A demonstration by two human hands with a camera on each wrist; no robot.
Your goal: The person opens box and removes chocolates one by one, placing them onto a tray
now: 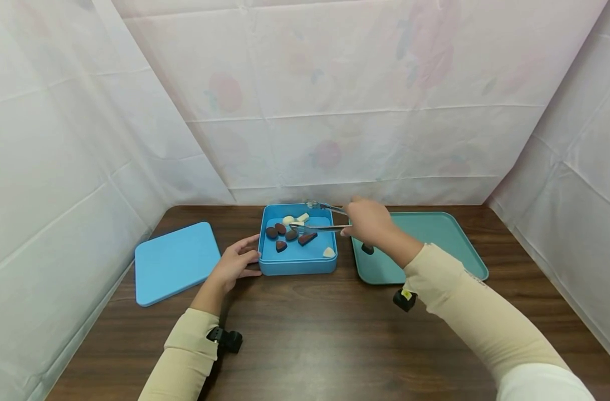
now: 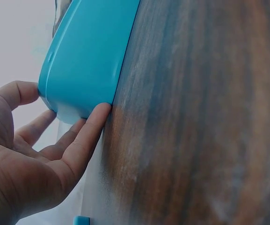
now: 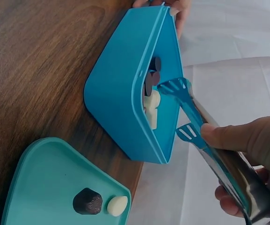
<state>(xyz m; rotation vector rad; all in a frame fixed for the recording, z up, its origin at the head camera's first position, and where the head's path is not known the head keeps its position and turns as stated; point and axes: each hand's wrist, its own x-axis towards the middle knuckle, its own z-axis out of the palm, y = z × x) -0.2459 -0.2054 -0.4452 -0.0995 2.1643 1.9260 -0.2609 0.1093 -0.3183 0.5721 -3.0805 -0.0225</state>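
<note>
With its thumb at the rim and fingers against the left wall, my left hand [image 1: 234, 262] touches a blue box [image 1: 297, 267]. Inside lie several dark brown pieces [image 1: 281, 246] and several cream pieces [image 1: 328, 252], chocolate-like in look. My right hand [image 1: 375, 223] grips metal tongs [image 1: 330, 228], whose slotted tips are spread apart over the box. Nothing shows between the tips in the right wrist view. To the right, a green tray [image 1: 437, 239] carries a dark piece [image 3: 87, 201] and a cream piece [image 3: 117, 206]; my right forearm covers part of it.
A flat blue lid [image 1: 176, 264] lies on the brown wooden table [image 1: 305, 334], left of the box. White cloth [image 1: 305, 139] hangs right behind the table and along both sides.
</note>
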